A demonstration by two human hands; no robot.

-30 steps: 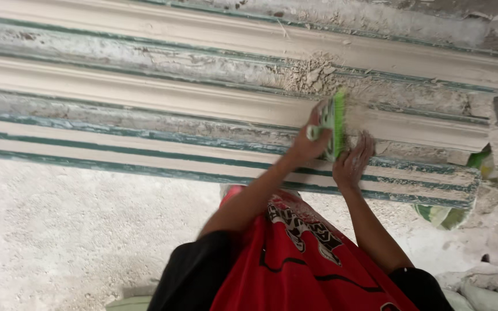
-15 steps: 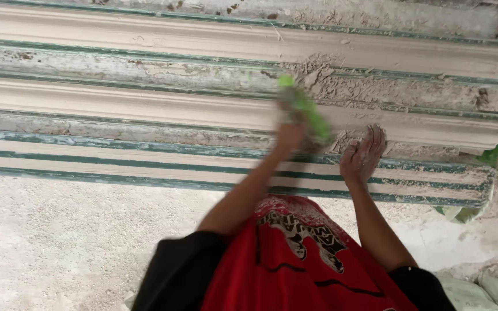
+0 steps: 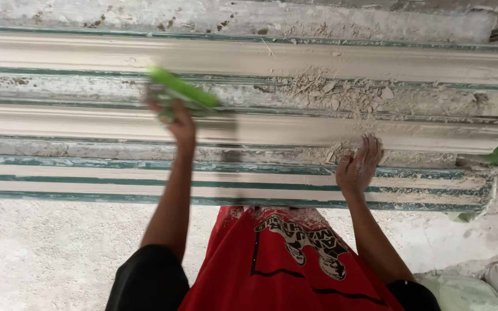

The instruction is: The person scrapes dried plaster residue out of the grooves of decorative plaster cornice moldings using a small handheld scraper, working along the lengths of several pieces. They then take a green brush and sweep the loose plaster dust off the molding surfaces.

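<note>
The left hand [image 3: 181, 124] is gripping a bright green, blurred, brush-like tool [image 3: 183, 92] — angled up-left to down-right — over the long pale plaster moulding [image 3: 87, 118], which is running left to right. The right hand [image 3: 359, 167] is resting open, fingers spread, holding nothing — farther right on the moulding's lower edge.

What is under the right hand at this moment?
The right hand lies flat on the long moulding, near crumbled plaster debris. The surface beneath the palm is covered.
</note>
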